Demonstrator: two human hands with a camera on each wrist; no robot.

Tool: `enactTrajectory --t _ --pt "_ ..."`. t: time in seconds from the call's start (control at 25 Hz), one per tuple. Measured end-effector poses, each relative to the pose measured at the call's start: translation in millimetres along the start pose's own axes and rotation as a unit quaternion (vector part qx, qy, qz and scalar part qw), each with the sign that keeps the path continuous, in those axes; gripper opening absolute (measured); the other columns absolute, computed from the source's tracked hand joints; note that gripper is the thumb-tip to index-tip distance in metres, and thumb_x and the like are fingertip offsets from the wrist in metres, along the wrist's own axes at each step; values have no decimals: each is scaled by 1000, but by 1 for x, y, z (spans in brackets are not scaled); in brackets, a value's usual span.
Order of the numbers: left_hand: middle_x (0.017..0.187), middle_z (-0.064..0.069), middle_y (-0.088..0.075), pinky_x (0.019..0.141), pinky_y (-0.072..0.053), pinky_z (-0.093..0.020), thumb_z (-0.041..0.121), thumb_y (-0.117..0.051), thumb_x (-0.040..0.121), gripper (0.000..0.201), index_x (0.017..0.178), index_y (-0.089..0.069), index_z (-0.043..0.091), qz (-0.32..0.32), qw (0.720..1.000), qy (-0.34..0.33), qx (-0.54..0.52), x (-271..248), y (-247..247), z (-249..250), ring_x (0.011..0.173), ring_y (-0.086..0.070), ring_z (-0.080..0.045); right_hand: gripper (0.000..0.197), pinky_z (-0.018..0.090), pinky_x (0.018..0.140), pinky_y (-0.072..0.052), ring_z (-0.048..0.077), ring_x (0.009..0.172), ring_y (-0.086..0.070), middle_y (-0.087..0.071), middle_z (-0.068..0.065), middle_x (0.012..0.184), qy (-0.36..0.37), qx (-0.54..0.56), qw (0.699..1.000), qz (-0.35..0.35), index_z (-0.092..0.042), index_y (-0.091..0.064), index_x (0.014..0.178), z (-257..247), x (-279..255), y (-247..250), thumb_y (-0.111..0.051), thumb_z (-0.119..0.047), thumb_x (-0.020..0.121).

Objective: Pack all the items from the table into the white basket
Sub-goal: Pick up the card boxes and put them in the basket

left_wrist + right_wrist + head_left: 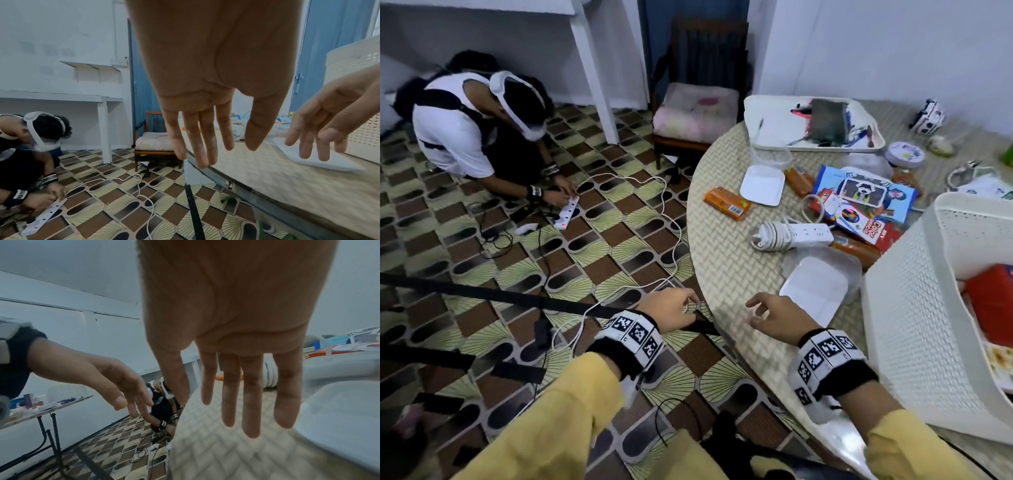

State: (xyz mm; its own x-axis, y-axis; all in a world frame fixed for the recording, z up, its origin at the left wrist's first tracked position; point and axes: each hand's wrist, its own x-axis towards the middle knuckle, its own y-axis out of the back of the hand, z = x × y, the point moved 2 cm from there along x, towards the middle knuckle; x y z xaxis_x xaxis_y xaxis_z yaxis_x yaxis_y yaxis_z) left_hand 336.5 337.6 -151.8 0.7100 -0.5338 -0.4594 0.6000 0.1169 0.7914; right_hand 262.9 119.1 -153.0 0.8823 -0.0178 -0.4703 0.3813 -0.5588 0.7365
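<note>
Both my hands hover empty with relaxed, spread fingers. My left hand (pixel 686 308) (pixel 205 138) is just off the round table's near-left edge (pixel 709 260). My right hand (pixel 756 311) (pixel 242 394) is over the table, a little left of a white lidded plastic container (pixel 815 287) (pixel 339 410). The white basket (pixel 914 308) (pixel 353 68) stands at the right and holds a red packet (pixel 993 301). On the table lie a white power strip (pixel 798 234), an orange packet (pixel 727 202), a colour pencil box (pixel 859 222), a blue book (pixel 866 192) and a small white container (pixel 762 185).
A white tray (pixel 767 113) with pens and a dark pouch sits at the table's back, with a round tin (pixel 904 154) nearby. A wooden chair (pixel 695 113) stands behind the table. A person (pixel 465 137) crouches on the floor at the left among cables.
</note>
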Motion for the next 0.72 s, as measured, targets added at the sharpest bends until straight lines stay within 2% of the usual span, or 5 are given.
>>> enactTrajectory --t 0.16,0.36,0.52,0.72 --pt "122 -1 -59 90 -47 -33 37 -55 90 36 124 -54 25 -14 1000 -9 3 24 5 14 108 -57 -19 35 31 83 -46 17 98 -58 -60 3 113 -8 0 1000 3 -22 -54 123 17 8 19 -59 -31 89" --pt "127 -2 -56 93 -45 -32 35 -54 91 38 127 -51 23 -21 1000 -16 -5 43 9 23 114 -55 -19 35 31 84 -46 15 96 -56 -60 2 112 -4 -2 1000 7 -22 -54 123 24 20 35 -58 -32 90" --pt "124 -1 -58 93 -46 -33 34 -54 92 38 128 -51 21 -14 1000 -18 15 56 20 21 114 -55 -19 37 30 81 -44 17 100 -57 -60 3 113 1 2 1000 9 -22 -54 124 17 38 41 -59 -32 89" --pt "116 1 -62 89 -47 -32 35 -58 88 38 123 -54 21 -11 1000 -7 4 79 43 -1 107 -59 -19 38 33 88 -47 19 105 -58 -61 3 112 16 10 1000 -1 -22 -54 123 -7 78 39 -59 -34 88"
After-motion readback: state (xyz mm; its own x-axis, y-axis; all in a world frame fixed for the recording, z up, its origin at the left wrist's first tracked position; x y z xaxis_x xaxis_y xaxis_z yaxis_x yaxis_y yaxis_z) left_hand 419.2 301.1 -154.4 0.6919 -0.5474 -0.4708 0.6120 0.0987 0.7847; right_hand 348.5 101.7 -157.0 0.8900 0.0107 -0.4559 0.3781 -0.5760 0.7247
